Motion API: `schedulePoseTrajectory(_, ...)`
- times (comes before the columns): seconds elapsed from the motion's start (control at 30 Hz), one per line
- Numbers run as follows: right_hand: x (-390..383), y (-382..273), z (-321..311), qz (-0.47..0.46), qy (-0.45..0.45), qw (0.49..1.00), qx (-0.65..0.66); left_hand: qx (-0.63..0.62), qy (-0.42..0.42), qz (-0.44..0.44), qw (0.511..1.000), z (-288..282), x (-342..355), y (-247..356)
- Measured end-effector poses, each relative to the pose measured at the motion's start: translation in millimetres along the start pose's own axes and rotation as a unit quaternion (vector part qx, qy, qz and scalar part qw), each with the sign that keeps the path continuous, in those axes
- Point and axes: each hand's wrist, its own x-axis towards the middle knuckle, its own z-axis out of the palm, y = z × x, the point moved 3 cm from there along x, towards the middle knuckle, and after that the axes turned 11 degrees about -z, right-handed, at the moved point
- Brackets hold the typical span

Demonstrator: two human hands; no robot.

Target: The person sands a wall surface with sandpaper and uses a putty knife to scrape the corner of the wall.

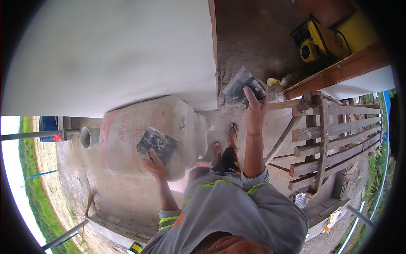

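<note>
My left hand (155,166) is closed on the near edge of a dark, square putty blade (154,142) smeared with pale filler. It is held above a stack of white paper sacks (120,142) with red print. Farther forward, my right hand (256,100) grips a second putty blade (237,84), with a grey metal face and a dark, whitened grip end. That blade is tilted, its corner pointing away from me, beside the end of a white wall (148,51). The thumb lies across it, and the other fingers are partly hidden behind.
A wooden slatted barrier (325,135) stands at my right. Beyond the doorway sits a yellow-and-black machine (321,42) near a brown wooden frame (338,70). At the left are a grey pipe (89,137) and a blue drum (48,127). My sandalled feet are on the dusty concrete floor (218,122).
</note>
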Motion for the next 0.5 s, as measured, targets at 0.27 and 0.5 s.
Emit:
schedulePoseTrajectory(0.27,-2.9,-18.1,51.7,-0.326,-0.099,0.857,-0.386,0.013,-0.006,0.026,1.0,-1.1,1.3,4.9)
schedulePoseTrajectory(0.5,-15.9,9.5,59.2,-0.361,-0.132,0.846,-0.37,-0.006,-0.002,0.016,1.0,1.8,3.2,-10.2)
